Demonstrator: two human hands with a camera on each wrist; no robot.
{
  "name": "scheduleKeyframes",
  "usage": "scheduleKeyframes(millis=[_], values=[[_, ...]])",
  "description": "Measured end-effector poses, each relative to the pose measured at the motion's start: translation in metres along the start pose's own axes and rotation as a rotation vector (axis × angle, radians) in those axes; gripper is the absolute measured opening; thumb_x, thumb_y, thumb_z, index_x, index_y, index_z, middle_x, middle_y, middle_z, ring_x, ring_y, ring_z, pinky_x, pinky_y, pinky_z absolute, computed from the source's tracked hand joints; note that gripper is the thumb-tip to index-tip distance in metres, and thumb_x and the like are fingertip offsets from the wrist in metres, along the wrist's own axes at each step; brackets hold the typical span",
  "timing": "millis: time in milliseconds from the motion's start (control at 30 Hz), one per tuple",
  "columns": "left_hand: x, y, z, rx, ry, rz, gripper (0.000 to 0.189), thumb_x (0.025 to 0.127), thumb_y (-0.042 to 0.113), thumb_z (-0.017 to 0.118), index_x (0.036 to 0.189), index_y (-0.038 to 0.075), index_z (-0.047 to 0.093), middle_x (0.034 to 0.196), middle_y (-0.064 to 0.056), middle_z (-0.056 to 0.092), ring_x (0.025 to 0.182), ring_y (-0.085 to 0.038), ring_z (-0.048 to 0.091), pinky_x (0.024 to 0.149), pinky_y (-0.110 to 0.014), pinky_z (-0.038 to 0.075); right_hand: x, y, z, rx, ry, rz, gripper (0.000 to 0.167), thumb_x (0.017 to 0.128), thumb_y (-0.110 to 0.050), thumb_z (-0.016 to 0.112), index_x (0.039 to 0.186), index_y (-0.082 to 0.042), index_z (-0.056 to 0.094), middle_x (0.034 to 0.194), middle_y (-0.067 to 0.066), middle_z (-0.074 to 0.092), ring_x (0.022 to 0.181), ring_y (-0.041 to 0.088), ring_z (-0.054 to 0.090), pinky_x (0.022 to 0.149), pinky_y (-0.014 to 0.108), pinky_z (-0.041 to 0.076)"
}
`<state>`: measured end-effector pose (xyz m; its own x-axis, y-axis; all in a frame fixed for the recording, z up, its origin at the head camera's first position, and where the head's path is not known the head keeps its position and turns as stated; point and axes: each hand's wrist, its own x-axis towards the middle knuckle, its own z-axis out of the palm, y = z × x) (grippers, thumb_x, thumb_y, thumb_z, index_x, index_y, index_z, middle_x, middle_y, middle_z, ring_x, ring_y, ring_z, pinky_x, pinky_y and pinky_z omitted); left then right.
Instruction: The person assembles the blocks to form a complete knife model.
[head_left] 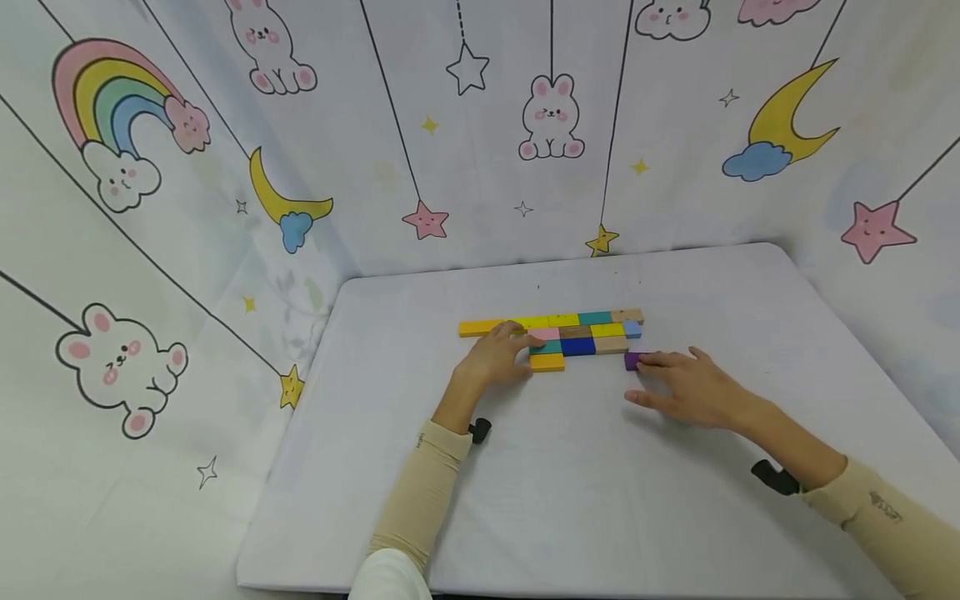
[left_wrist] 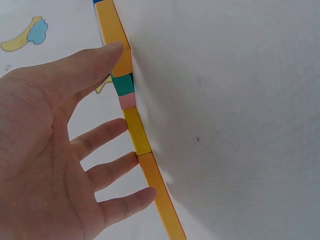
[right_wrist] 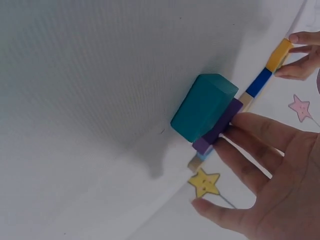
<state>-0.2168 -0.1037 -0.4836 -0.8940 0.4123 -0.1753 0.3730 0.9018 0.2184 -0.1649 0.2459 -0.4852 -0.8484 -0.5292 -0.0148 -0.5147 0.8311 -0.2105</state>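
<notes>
My left hand (head_left: 495,356) lies at the left side of a flat arrangement of colored wooden blocks. In the left wrist view its thumb is at the front orange block (left_wrist: 112,25), while other fingertips rest along the yellow block (left_wrist: 137,132) and long orange block (left_wrist: 162,195). At the right side, straight fingers of my right hand (head_left: 693,387) touch a purple block (head_left: 632,361); its thumb is spread apart in the head view. A larger teal block (right_wrist: 202,107) shows before the purple one in the right wrist view, hidden by the hand in the head view.
Rows of blocks include a pink block (head_left: 543,333), a dark blue block (head_left: 577,346), tan blocks (head_left: 611,344) and a light blue block (head_left: 632,330). They lie on a white-covered table (head_left: 525,500). A patterned cloth wall (head_left: 480,167) stands behind and beside it.
</notes>
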Motion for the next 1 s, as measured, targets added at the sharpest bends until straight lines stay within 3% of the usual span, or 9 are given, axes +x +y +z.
scheduleKeyframes(millis=[1000], values=[[0.001,0.000,0.002,0.018,0.007,0.009,0.055,0.102,0.040,0.067,0.154,0.040,0.051,0.163,-0.006,0.038,0.150,-0.028,0.035,0.122,-0.049,0.036,0.021,-0.034,0.009,0.008,-0.038,-0.041,0.078,0.096,-0.068,0.061,0.143,-0.006,0.064,0.151,0.013,0.058,0.141,0.041,0.050,0.117,0.075,0.023]])
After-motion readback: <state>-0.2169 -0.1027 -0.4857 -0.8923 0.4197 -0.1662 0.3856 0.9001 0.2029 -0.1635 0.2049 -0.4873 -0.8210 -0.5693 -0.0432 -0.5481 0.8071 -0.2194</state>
